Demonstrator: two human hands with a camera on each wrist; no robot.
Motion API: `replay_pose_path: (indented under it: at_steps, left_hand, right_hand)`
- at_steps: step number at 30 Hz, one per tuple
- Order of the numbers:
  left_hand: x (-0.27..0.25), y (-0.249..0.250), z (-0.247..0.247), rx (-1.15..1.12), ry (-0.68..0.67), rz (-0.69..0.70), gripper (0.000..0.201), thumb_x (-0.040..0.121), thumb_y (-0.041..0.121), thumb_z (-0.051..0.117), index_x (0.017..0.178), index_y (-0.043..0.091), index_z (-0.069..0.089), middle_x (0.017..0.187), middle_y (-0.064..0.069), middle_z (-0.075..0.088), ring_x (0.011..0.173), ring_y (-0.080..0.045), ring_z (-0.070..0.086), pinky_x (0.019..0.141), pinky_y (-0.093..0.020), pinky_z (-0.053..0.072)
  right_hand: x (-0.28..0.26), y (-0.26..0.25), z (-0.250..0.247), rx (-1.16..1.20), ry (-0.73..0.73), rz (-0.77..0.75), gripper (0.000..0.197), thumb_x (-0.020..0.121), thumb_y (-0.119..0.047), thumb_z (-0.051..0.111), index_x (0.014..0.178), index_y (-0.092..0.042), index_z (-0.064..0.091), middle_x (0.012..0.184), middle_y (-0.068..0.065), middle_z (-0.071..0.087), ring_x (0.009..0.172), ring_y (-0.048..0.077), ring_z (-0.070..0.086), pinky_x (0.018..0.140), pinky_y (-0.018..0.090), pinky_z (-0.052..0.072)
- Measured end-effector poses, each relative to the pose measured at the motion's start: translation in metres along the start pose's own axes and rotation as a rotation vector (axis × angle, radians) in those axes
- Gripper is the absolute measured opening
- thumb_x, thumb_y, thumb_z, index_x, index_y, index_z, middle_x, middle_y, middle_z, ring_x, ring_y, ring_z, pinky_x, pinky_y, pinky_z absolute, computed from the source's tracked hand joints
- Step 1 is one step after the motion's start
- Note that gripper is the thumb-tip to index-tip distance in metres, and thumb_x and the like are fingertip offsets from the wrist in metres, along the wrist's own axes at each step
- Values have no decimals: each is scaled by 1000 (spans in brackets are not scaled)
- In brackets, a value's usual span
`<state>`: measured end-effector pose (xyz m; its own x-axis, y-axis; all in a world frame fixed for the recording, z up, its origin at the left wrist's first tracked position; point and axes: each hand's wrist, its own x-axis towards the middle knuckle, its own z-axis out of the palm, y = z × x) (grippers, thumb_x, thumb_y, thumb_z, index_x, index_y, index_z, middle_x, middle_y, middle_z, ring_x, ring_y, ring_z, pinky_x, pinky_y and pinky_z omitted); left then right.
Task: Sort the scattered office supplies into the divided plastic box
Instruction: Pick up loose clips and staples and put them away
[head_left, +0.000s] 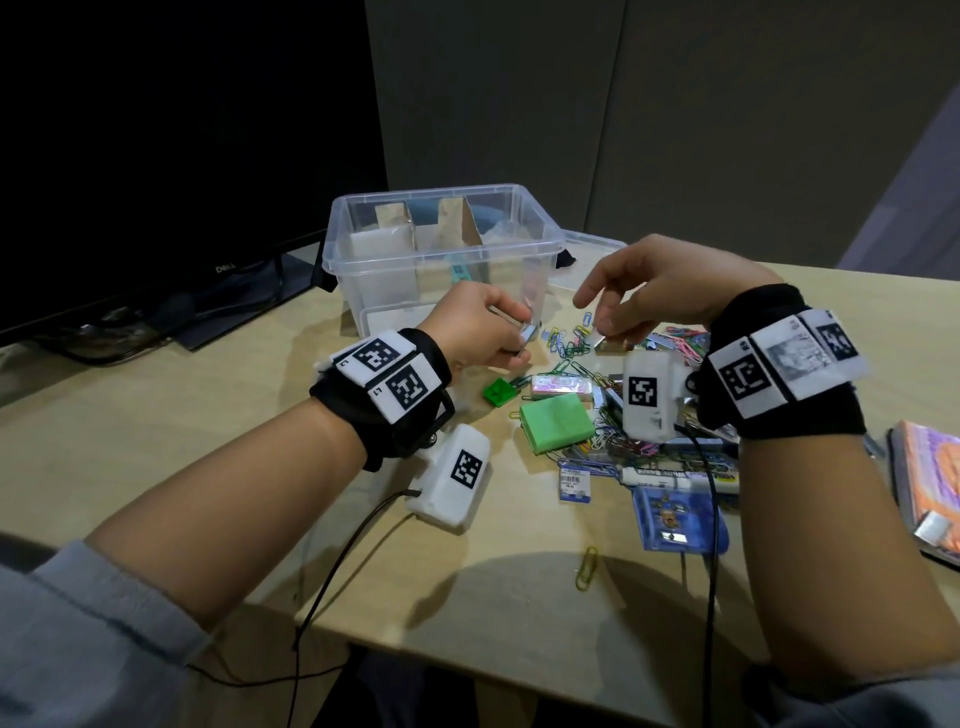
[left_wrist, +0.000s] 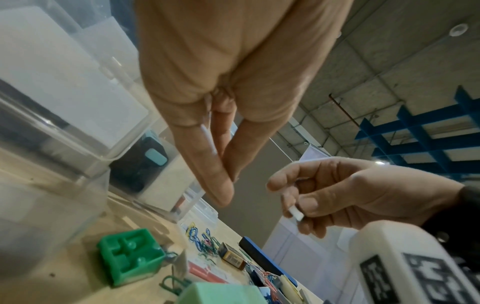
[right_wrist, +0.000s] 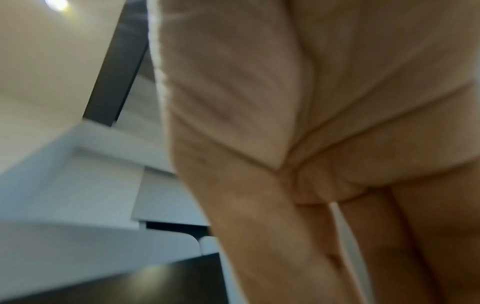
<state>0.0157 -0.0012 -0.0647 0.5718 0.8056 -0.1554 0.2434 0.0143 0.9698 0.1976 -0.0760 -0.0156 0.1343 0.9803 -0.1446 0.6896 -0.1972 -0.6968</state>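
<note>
The clear divided plastic box (head_left: 441, 249) stands at the back of the table, with cardboard dividers inside. My left hand (head_left: 519, 340) is low in front of its near wall and grips a small silvery metal piece (head_left: 527, 332); in the left wrist view its thumb and finger (left_wrist: 221, 181) are pressed together. My right hand (head_left: 597, 325) hovers over the coloured paper clips (head_left: 566, 345) and pinches a small white piece (left_wrist: 296, 214). The right wrist view shows only a blurred palm.
A pile of supplies lies right of centre: a green case (head_left: 556, 423), a small green block (head_left: 498, 392), a white marker (head_left: 675, 475), a blue card pack (head_left: 675, 514), a lone yellow clip (head_left: 587, 566). A monitor (head_left: 156, 156) stands left and a notebook (head_left: 930, 493) lies at the right edge.
</note>
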Motion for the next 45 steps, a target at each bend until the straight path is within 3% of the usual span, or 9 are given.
replay_pose_path:
  at_steps: [3,6,11,15,24,32,37,40,45]
  left_hand:
    - [-2,-1,-1,24,-5,7,26,87,-20,53,85,6,56,89,-14,54,69,-26,65,59,-25,60]
    - [-4,-1,-3,51,-9,0,28,86,-20,54,85,8,57,84,-12,53,70,-26,65,60,-25,60]
    - [-7,-1,-6,47,-18,-5,27,85,-21,54,84,6,56,89,-15,53,70,-25,64,52,-20,56]
    - [-7,1,-7,42,6,26,27,84,-21,55,85,6,59,87,-17,60,68,-22,65,54,-21,57]
    - [-13,7,-11,-28,-51,127,29,85,-20,54,102,0,63,83,-11,65,74,-18,66,65,-22,59]
    - [-18,9,-15,-156,-66,142,19,81,-15,64,92,1,65,76,-10,69,65,-12,69,62,-21,58]
    - [-17,2,-21,-86,-37,116,23,81,-16,63,89,6,67,75,-6,69,70,-14,68,71,-26,59]
    - [-19,-1,-27,-32,-21,100,24,81,-17,62,92,4,67,76,-6,68,72,-15,66,70,-24,59]
    - [-17,-1,-32,81,-32,77,23,81,-16,63,91,4,68,78,-6,65,74,-14,64,69,-21,58]
  right_hand:
    - [9,15,3,-117,65,137,19,82,4,68,94,-10,67,79,9,69,76,24,70,73,35,59]
    - [13,27,10,-169,0,247,18,82,5,68,95,-7,69,77,12,69,80,29,71,84,43,58]
    - [6,6,12,150,-12,-39,24,84,7,65,106,0,65,86,14,69,73,19,70,68,26,58]
    - [0,-20,20,208,-32,-208,24,82,8,67,104,-2,65,77,6,69,70,18,70,65,25,57]
    - [4,-28,34,-2,108,-186,44,78,8,70,115,-14,59,83,5,68,66,17,71,56,18,54]
    - [5,-30,36,38,107,-214,40,78,0,76,114,-10,61,84,9,68,69,20,71,66,27,60]
    - [6,-30,39,-39,47,-173,30,83,-7,72,111,-13,62,88,8,70,69,16,72,62,26,59]
    - [0,-28,25,-229,108,-114,25,86,-13,69,109,-20,61,88,0,69,71,12,70,62,25,57]
    - [19,-20,4,-495,143,105,24,87,-8,67,110,-16,65,82,0,67,72,16,67,66,31,56]
